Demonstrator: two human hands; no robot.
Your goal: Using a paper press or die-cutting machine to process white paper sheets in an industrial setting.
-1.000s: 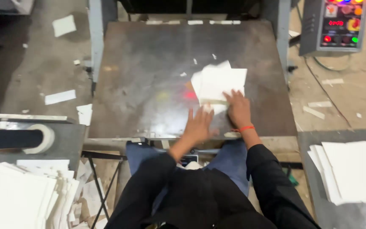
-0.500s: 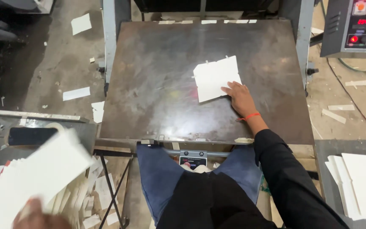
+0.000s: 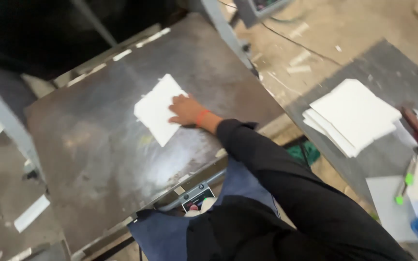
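The right hand (image 3: 186, 110) lies flat, fingers spread, pressing a square white sheet (image 3: 158, 110) onto the scuffed steel plate (image 3: 97, 145). A fanned stack of white sheets (image 3: 351, 116) rests well apart on the grey side table (image 3: 393, 72).

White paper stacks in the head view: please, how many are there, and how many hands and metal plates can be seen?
White paper stacks: 2, one under the right hand on the metal plate, at, and one on the side table, at
Hands: 1
Metal plates: 1
Total: 4
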